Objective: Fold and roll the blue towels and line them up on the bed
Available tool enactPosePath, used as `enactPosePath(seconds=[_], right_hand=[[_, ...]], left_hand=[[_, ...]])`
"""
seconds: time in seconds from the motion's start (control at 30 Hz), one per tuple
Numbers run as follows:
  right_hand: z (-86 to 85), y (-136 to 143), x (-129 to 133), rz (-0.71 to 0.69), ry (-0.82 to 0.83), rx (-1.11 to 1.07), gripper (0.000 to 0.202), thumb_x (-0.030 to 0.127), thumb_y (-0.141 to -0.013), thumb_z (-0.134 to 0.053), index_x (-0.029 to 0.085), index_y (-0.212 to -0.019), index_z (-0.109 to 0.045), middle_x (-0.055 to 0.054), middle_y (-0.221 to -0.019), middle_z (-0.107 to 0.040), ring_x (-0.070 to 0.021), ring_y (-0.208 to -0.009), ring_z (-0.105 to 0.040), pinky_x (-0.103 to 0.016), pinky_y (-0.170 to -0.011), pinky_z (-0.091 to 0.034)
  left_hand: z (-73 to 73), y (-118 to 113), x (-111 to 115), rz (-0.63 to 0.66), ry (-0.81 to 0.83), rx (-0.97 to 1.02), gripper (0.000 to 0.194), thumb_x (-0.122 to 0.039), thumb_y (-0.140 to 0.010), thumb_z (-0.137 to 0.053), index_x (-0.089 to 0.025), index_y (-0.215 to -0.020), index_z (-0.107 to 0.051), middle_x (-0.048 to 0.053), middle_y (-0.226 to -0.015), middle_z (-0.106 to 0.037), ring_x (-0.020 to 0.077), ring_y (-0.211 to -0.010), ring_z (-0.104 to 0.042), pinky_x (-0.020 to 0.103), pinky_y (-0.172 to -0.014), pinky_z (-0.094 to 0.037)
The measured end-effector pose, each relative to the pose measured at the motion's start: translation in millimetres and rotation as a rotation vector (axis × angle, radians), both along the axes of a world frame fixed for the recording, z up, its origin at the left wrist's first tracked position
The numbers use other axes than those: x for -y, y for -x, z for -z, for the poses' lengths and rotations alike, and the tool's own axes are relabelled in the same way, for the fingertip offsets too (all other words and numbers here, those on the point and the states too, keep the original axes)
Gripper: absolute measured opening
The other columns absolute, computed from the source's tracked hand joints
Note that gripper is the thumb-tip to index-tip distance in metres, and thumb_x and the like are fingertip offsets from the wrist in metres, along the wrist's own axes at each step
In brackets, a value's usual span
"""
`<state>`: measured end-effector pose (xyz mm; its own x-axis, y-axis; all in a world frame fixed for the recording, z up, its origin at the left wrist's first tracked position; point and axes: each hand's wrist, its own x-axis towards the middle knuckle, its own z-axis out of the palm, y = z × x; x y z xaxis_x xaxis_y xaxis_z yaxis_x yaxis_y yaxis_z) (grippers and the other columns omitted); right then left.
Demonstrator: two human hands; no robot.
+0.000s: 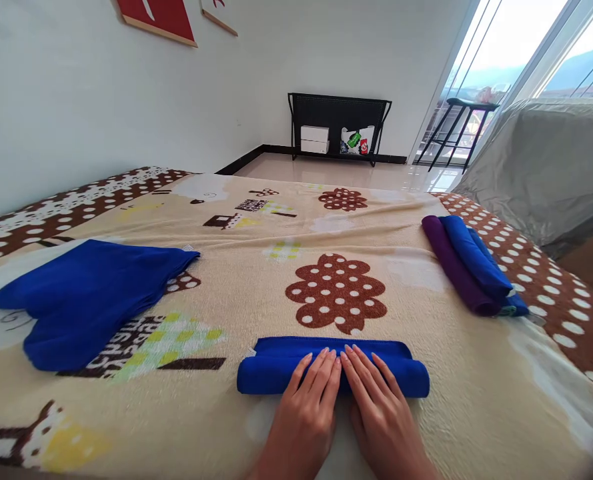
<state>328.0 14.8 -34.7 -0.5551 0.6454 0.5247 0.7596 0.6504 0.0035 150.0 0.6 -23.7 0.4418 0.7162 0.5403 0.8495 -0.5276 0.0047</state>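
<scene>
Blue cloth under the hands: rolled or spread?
Mostly rolled: the cloth forms a tube under the left hand and right hand, an unrolled strip beyond.

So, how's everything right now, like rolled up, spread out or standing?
Blue cloth under the hands: rolled, a strip showing behind
Left hand: flat on that cloth
Right hand: same
Left blue cloth: spread loosely
Purple and blue cloths: rolled, together
Blanket: spread, creased
Stool: upright
Black rack: upright
Grey cover: draped

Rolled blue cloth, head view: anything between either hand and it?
Nothing visible. The left hand and right hand rest directly on the rolled blue cloth. The spread blue cloth and the purple roll lie off to either side.
</scene>
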Motion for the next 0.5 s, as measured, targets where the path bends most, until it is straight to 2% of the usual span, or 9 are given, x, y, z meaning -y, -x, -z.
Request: enactPosePath(seconds=[0.1,0.23,0.3,0.4,0.5], right_hand=[[1.9,-11.0,-7.2,0.015,0.073,0.07,0.056,0.013,-0.092,-0.043,0.01,-0.148,-0.04,-0.007,-0.151,-0.047,-0.0206,-0.141,-0.041,-0.041,-0.114,-0.031],[3.1,-40.7,-15.6,0.077,0.139,0.107,0.061,0.038,-0.097,-0.051,0.014,-0.151,-0.036,-0.005,-0.15,-0.048,-0.0216,-0.137,-0.046,-0.041,-0.113,-0.034],[5.0,-52.3,-18.0,0.107,0.156,0.123,0.064,0.043,-0.097,-0.051,0.016,-0.153,-0.034,-0.005,-0.15,-0.048,-0.0222,-0.137,-0.047,-0.042,-0.113,-0.034],[8.6,-65.4,-18.5,0.106,0.162,0.128,0.066,0.041,-0.098,-0.051,0.017,-0.155,-0.028,-0.005,-0.152,-0.046,-0.0222,-0.139,-0.044,-0.042,-0.115,-0.031],[11.2,-80.1,-14.6,0.049,0.166,0.111,0.065,0.03,-0.098,-0.05,0.017,-0.156,-0.024,-0.006,-0.154,-0.042,-0.0215,-0.144,-0.036,-0.041,-0.117,-0.028]], left_hand=[[-1.2,9.8,-4.4,-0.036,0.061,-0.09,0.05,-0.019,-0.092,-0.045,-0.015,-0.142,-0.05,0.005,-0.144,-0.057,0.0191,-0.135,-0.048,0.037,-0.115,-0.025],[-1.3,39.7,-7.2,-0.055,0.115,-0.197,0.06,-0.043,-0.095,-0.05,-0.014,-0.148,-0.042,0.007,-0.146,-0.055,0.0213,-0.133,-0.049,0.038,-0.114,-0.026],[-0.7,51.8,-7.8,-0.074,0.13,-0.21,0.066,-0.052,-0.094,-0.05,-0.015,-0.148,-0.041,0.009,-0.146,-0.055,0.0226,-0.133,-0.05,0.039,-0.114,-0.027],[0.5,66.3,-6.6,-0.12,0.122,-0.203,0.066,-0.049,-0.094,-0.052,-0.016,-0.15,-0.039,0.01,-0.149,-0.051,0.0235,-0.135,-0.048,0.04,-0.116,-0.024],[1.7,81.7,-0.3,-0.106,0.116,-0.196,0.061,-0.029,-0.093,-0.054,-0.015,-0.15,-0.037,0.011,-0.152,-0.047,0.0225,-0.142,-0.041,0.041,-0.119,-0.021]])
